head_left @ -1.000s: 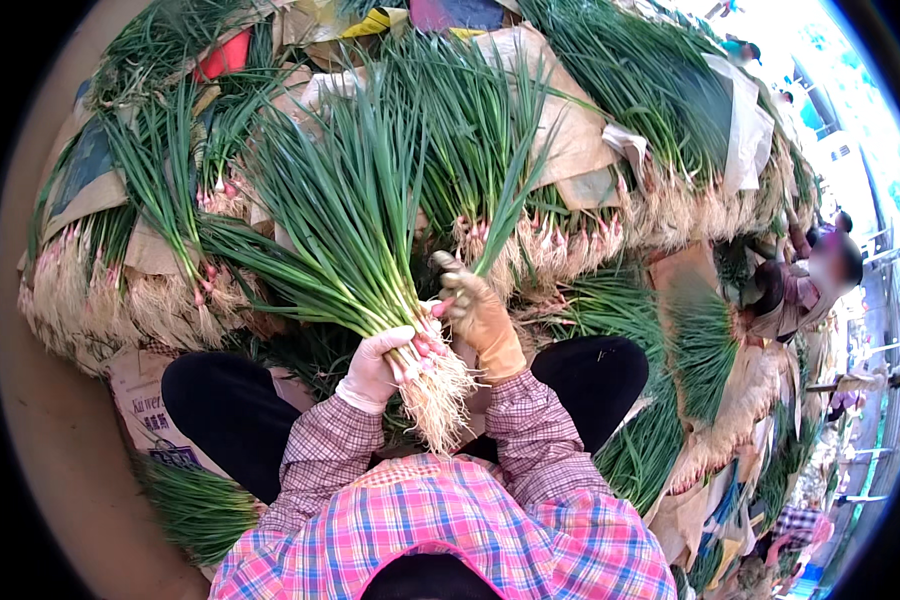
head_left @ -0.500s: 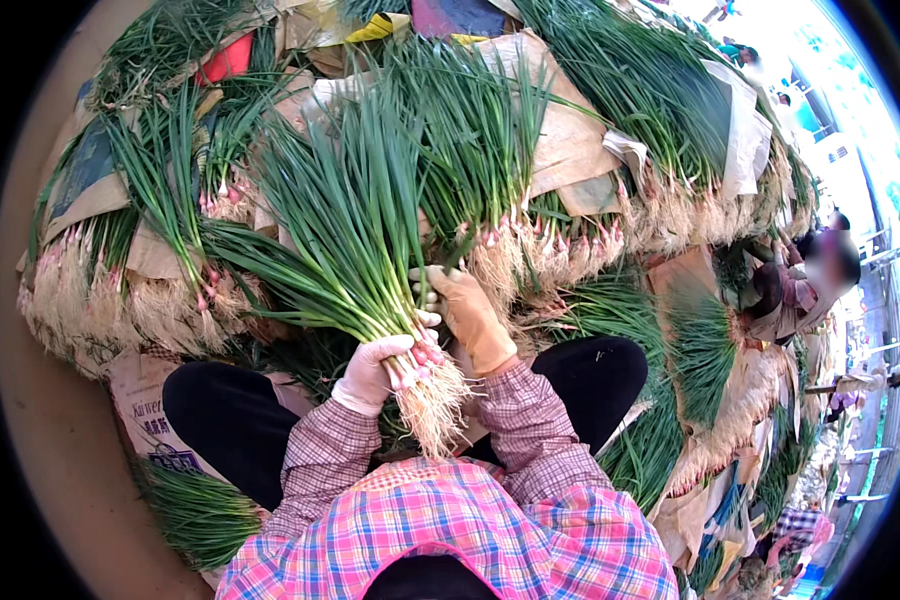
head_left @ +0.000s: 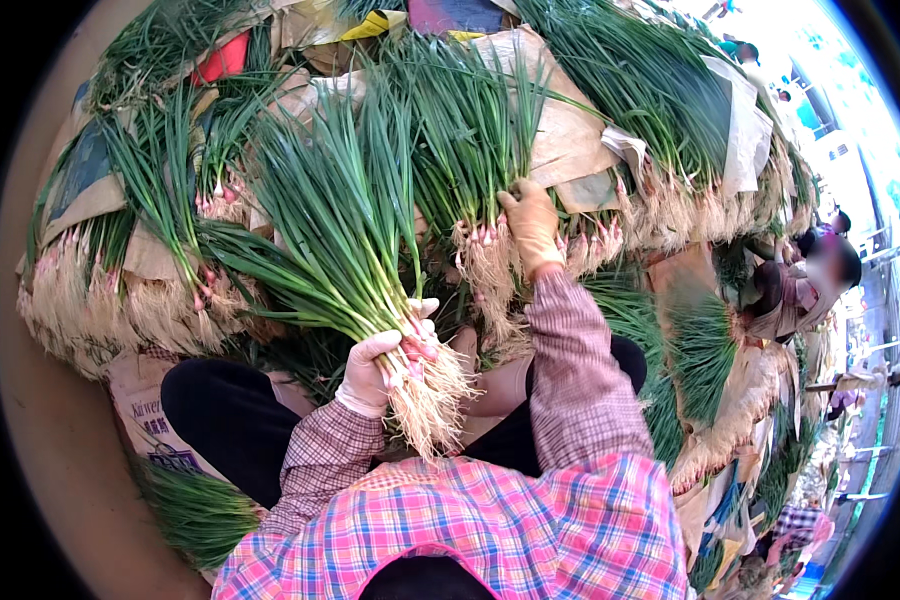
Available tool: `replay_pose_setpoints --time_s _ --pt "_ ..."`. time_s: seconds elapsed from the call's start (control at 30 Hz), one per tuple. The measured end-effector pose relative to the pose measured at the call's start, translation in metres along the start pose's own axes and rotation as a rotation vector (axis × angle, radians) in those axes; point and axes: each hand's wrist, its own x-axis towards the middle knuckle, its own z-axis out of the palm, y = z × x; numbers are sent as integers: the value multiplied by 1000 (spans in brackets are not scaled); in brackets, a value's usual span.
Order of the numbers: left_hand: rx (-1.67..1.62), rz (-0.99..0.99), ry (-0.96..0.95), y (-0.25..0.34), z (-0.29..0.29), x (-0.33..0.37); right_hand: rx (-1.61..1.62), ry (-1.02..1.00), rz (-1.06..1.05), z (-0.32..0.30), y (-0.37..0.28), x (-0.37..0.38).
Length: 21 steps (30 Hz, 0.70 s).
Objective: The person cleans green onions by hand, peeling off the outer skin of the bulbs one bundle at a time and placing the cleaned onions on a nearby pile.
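My left hand (head_left: 368,368), in a white glove, is closed around a thick bunch of green garlic (head_left: 345,235) just above its pink bulbs. The bunch tilts, with its long leaves fanning away up-left and its pale roots hanging toward my lap. My right hand (head_left: 532,222), in a tan glove, reaches to a pile of green garlic (head_left: 475,150) in front of me. Its fingers are bent around stems at the pile's right edge, a little above the bulbs. The palm side is hidden.
More green garlic (head_left: 650,100) lies in rows ahead, partly over brown paper sheets (head_left: 570,150). A smaller heap (head_left: 198,512) lies beside my left knee, near a printed sack (head_left: 140,390). Another person (head_left: 810,275) sits at the right. A brown wall or floor (head_left: 40,440) borders the left.
My right hand has left the held bunch and moved forward and right to the pile's stems. My left hand still grips the bunch in nearly the same place.
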Motion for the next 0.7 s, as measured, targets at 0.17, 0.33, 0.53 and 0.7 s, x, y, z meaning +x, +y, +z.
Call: replay_pose_setpoints --time_s 0.17,0.33,0.53,0.7 --pt "-5 90 55 -3 6 4 479 102 176 -33 -16 2" --pt "24 77 11 1 8 -3 429 -897 114 -27 -39 -105" --pt "-110 70 -56 -2 14 1 213 181 25 -12 26 -4" --pt "-113 82 -64 0 11 4 361 -164 211 -24 9 34"
